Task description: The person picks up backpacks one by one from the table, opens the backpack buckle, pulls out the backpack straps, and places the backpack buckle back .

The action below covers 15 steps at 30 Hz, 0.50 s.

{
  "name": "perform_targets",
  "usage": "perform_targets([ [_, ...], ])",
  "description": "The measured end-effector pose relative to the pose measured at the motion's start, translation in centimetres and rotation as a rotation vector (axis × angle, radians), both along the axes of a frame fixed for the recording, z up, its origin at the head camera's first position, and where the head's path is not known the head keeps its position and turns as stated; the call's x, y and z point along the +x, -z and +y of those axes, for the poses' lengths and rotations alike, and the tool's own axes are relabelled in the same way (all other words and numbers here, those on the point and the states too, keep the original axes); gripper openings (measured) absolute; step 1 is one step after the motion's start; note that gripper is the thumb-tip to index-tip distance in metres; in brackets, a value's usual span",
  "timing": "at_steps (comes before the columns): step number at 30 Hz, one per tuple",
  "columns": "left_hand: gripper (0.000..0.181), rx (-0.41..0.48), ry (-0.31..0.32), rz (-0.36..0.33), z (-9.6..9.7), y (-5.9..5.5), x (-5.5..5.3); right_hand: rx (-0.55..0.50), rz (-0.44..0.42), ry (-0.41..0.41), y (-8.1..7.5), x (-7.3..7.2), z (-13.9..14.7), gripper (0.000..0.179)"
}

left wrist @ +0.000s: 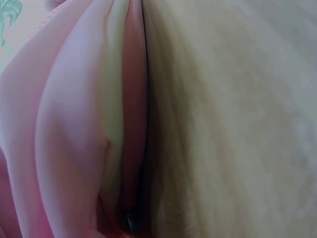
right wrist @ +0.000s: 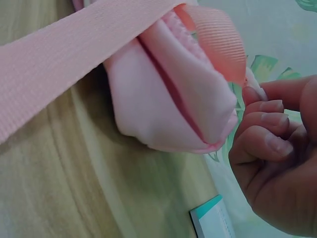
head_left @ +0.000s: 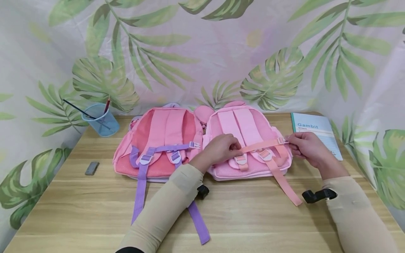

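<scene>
A light pink backpack lies with its shoulder straps facing up. Across it runs a peach strap, pulled taut between both hands. My left hand pinches the strap's left part above the backpack. At the other end, my right hand pinches the small pale buckle by the backpack's right edge. In the right wrist view, the buckle's tip is mostly covered by thumb and fingers, its other fingers curled. The left wrist view has only the backpack's side and the tabletop, with no hand.
Left of it lies a second pink backpack with purple straps hanging toward the front. A blue mesh pen cup and a grey eraser are on the left. A notebook lies at the back right of the wooden table.
</scene>
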<state>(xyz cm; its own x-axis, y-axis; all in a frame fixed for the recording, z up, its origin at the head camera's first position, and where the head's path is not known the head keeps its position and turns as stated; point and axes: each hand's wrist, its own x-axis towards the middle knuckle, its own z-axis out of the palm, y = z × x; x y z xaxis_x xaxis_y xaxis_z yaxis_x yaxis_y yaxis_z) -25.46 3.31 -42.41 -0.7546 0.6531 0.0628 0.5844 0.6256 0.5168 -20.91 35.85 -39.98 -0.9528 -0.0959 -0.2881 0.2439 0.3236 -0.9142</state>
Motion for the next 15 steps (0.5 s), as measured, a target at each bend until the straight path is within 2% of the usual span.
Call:
perform_targets([
  [7,0.019,-0.005,0.007,0.012,0.0,0.0,0.0,0.150,-0.019,0.045,0.9,0.1,-0.1,0.025],
  [15,0.019,-0.019,0.007,0.013,-0.1,-0.1,0.1,0.328,-0.051,0.052,1.1,0.3,-0.7,0.041],
])
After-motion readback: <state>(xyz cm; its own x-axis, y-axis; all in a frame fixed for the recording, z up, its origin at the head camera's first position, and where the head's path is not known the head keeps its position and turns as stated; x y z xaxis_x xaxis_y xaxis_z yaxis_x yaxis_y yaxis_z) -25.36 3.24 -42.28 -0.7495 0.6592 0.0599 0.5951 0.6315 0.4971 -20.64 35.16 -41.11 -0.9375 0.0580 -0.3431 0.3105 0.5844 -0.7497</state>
